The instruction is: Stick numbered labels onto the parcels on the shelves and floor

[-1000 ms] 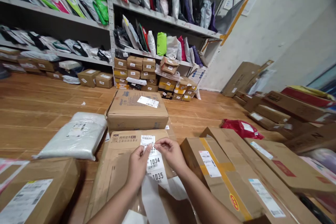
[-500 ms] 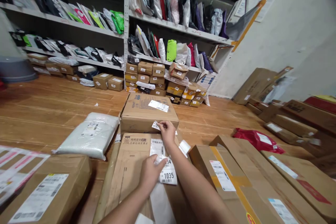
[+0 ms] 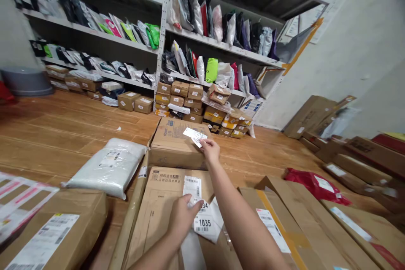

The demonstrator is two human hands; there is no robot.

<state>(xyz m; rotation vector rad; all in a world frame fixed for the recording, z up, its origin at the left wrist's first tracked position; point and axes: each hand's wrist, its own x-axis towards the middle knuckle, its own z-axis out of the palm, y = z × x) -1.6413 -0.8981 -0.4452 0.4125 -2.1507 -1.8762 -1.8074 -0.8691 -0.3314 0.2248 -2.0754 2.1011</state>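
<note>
Because the numbered label [image 3: 198, 139] is only a small slip of paper, it should weigh almost nothing, bend easily and crease or tear if pulled hard; if its back is sticky, as seems likely, it is best held by one edge or corner, with the skin kept off the underside. The person's right hand [image 3: 210, 152] has it that way, thumb and fingers pinched on its near edge, over the top of the far carton [image 3: 177, 157] by the near right corner, where it overlaps the shipping label [image 3: 190, 132] in view; whether it touches cannot be told. The left hand [image 3: 182, 217] is at the strip of labels [image 3: 205, 222] on the near carton [image 3: 155, 206], thumb laid across it, though whether the fingers close beneath cannot be seen. That strip looks limp and probably slick, so it would handle best flat, pressed near its far end. Half a second earlier the label hung before the far carton's front face, below the near top edge; now it is above the top. In the oldest view both hands met over the strip, and now they are well apart
</note>
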